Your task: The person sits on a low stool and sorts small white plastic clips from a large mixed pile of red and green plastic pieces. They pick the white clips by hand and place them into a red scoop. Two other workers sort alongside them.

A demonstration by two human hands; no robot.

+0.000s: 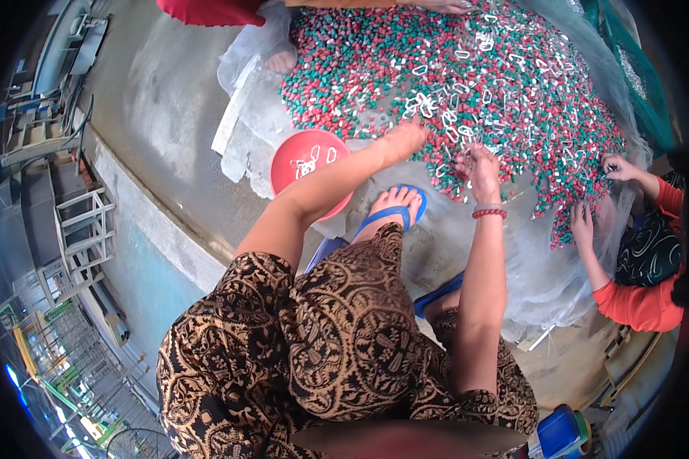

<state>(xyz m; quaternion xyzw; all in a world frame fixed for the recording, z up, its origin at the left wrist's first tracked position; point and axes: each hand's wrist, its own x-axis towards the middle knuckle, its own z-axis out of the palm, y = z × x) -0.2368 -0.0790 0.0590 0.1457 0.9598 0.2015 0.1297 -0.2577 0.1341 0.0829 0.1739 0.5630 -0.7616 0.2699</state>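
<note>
A wide spread of small red, green and white pieces [344, 69] covers the sheet before me, with white elongated loops [486, 42] scattered among them. My left hand [407, 140] reaches over its near edge, fingers closed around a bunch of white loops [422, 105]; the fingertips are partly hidden. To its right, my right hand [480, 167] hovers low over the pieces with curled fingers; what they pinch is too small to make out. A red bead bracelet [490, 213] circles that wrist. Left of my left forearm, a red plastic bowl [287, 149] contains a few white loops.
A co-worker's hands [583, 223] touch the pile at the right; another person's hand [452, 6] reaches in at the far side. Clear plastic sheeting [543, 283] lies beneath the pieces. My feet in blue flip-flops [413, 206] stand close to the pile. Metal racks [88, 229] stand left.
</note>
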